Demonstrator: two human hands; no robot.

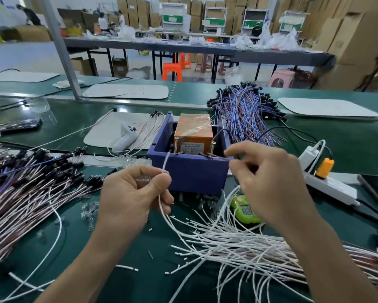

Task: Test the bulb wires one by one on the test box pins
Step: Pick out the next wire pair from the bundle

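Bringing one wire up to the test pins
The left hand (135, 193) pinched a white wire (165, 165) between thumb and forefinger, its tip just beside the left pin (175, 145) of the test box (190, 171). The right hand (264, 171) had its fingertips pressed together near the right pin (213, 147), what they held unclear. The next move likely calls for steady contact on both pins

"What is before you?"

"The test box (190, 173) stands on the bench (122, 254), just behind my hands: left hand (131, 200) and right hand (269, 182), each on a wire (165, 162)."

"And around it?"

"A wire pile (30, 182) left, loose wires (227, 243) front right, a wire bundle (247, 110) behind right, a power strip (328, 186) far right."
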